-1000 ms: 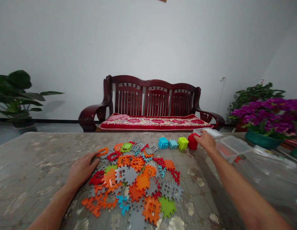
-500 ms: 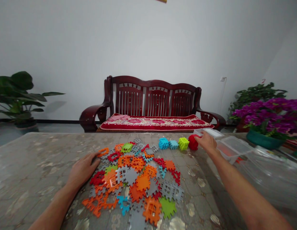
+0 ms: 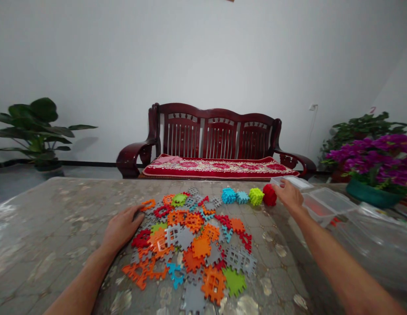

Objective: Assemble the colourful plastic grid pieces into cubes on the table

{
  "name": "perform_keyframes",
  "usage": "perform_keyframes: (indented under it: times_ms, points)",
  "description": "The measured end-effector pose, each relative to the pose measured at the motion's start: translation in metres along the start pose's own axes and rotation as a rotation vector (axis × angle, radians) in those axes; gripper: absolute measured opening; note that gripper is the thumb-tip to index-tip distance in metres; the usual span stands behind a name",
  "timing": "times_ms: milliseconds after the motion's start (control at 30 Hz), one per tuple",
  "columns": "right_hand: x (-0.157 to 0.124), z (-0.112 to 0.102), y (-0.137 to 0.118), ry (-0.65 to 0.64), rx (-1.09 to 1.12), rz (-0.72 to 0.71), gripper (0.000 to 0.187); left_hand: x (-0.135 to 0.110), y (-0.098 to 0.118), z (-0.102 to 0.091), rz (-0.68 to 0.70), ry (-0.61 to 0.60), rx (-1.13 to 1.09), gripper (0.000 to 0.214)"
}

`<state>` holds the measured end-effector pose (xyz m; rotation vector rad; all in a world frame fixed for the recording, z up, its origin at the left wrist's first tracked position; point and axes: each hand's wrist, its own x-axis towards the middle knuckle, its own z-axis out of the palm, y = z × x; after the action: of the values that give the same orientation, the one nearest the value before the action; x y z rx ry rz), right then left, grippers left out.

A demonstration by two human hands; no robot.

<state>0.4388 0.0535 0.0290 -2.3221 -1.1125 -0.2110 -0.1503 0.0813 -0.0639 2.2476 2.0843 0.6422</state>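
A spread heap of flat toothed building pieces in orange, grey, red, green and blue, with an orange square piece (image 3: 201,247) near its middle, covers the table. My left hand (image 3: 124,225) rests flat at the heap's left edge, fingers stretched toward an orange frame piece (image 3: 148,204); whether they touch it I cannot tell. Behind the heap stand a blue stack (image 3: 229,195), a light blue stack (image 3: 242,197), a lime green stack (image 3: 256,196) and a red stack (image 3: 269,195). Just right of the red stack is my right hand (image 3: 289,195), its fingers slightly bent and holding nothing I can see.
Clear plastic boxes (image 3: 331,202) stand by my right forearm, some red pieces inside. Beyond them are purple flowers in a green pot (image 3: 370,192). A wooden bench (image 3: 206,114) with a red cushion sits behind the patterned table (image 3: 68,210).
My right hand has drawn off the red stack a little, and a small gap shows between them. The whole view has shifted slightly; my left hand stays by the heap.
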Motion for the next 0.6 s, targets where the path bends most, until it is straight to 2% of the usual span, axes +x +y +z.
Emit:
perform_keyframes:
  times_ms: [100, 167, 300, 400, 500, 600]
  points:
    - [-0.015, 0.001, -0.009, 0.073, 0.123, -0.090, 0.045, -0.002, 0.003, -0.002, 0.011, 0.005, 0.014, 0.049]
    - [-0.034, 0.007, -0.021, 0.035, 0.249, -0.197, 0.039, -0.003, 0.005, -0.003, 0.005, 0.006, 0.026, 0.047]
    - [-0.096, 0.022, -0.059, -0.259, 0.469, -0.497, 0.030, -0.004, 0.009, -0.006, 0.001, 0.002, 0.048, 0.046]
    - [-0.144, 0.031, -0.092, -0.476, 0.485, -0.717, 0.030, -0.005, 0.011, -0.007, 0.005, 0.014, 0.051, 0.044]
    - [-0.171, 0.036, -0.126, -0.543, 0.443, -0.939, 0.034, -0.006, 0.012, -0.007, -0.009, 0.013, 0.048, 0.043]
    - [-0.175, 0.041, -0.158, -0.603, 0.294, -1.057, 0.042, -0.006, 0.012, -0.008, -0.008, 0.008, 0.038, 0.043]
